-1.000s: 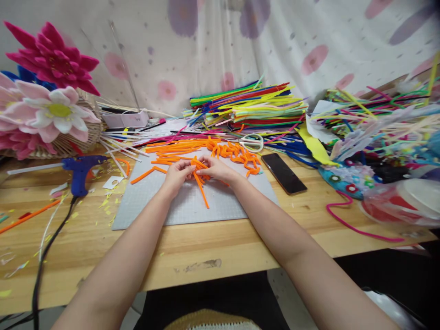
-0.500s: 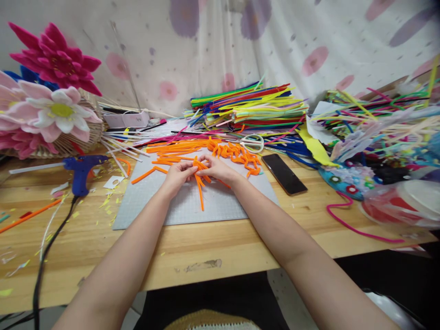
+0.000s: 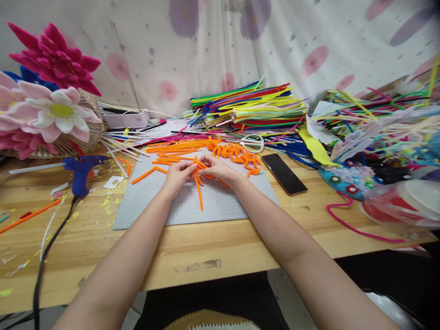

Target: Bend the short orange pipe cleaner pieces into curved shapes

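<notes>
Over a grey cutting mat (image 3: 144,208), both my hands pinch a small cluster of orange pipe cleaners (image 3: 199,190). My left hand (image 3: 178,178) is closed on its left side, thumb and fingertips together. My right hand (image 3: 217,167) grips the cluster from the right, its fingers curled and partly hiding it. Several ends hang down toward me from between the fingers. Straight orange pipe cleaners (image 3: 172,146) lie on the mat just behind my hands. Bent, wavy orange pieces (image 3: 240,155) are heaped behind my right hand.
White-handled scissors (image 3: 252,143) and a phone (image 3: 284,174) lie right of the mat. A blue glue gun (image 3: 80,174) with its cord is at left, near fuzzy flowers (image 3: 62,110). Bundled coloured pipe cleaners (image 3: 254,107) are piled behind. A plastic-wrapped tub (image 3: 402,204) stands far right.
The fingers of my right hand have shifted slightly on the orange cluster, and its hanging ends now sit closer together. The surroundings look the same.
</notes>
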Demonstrator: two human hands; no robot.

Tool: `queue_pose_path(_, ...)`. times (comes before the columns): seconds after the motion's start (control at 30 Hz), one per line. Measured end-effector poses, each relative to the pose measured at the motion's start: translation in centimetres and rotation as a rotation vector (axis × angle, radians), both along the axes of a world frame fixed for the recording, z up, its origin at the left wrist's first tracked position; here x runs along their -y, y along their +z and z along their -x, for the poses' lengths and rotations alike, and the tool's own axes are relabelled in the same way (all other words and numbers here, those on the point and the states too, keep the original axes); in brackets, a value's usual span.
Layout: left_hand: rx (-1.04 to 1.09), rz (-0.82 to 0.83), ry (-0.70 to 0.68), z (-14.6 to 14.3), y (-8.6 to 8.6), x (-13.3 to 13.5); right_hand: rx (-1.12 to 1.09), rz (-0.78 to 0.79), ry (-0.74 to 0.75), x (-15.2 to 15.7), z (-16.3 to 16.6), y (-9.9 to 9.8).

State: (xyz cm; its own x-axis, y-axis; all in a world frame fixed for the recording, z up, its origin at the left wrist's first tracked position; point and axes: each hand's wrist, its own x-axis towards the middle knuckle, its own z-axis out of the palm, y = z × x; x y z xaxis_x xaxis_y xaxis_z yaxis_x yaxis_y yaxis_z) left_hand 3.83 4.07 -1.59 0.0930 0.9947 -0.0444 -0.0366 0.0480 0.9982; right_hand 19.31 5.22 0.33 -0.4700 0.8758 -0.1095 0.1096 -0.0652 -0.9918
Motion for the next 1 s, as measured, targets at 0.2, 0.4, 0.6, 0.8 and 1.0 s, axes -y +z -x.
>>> queue_pose_path(0.2, 0.054, -0.086, 0.161, -0.4, -0.1, -0.1, 0.040, 0.005, 0.062, -0.3, 0.1, 0.2)
queue_pose_path(0.4, 0.141, 0.052, 0.001, -0.5, 0.3, 0.1, 0.099, -0.005, -0.001, -0.3, -0.1, 0.2)
queue_pose_path(0.6, 0.103, 0.103, -0.037, 0.0, 0.2, 0.0, 0.165, -0.069, 0.017, -0.2, -0.2, 0.2)
queue_pose_path(0.8, 0.063, 0.099, 0.057, 0.0, -0.1, -0.1, 0.175, -0.132, 0.096, -0.9, -1.2, -0.1)
queue_pose_path(1.0, 0.059, 0.089, 0.039, 0.1, -0.2, -0.2, 0.134, -0.117, 0.074, -1.3, -1.3, -0.4)
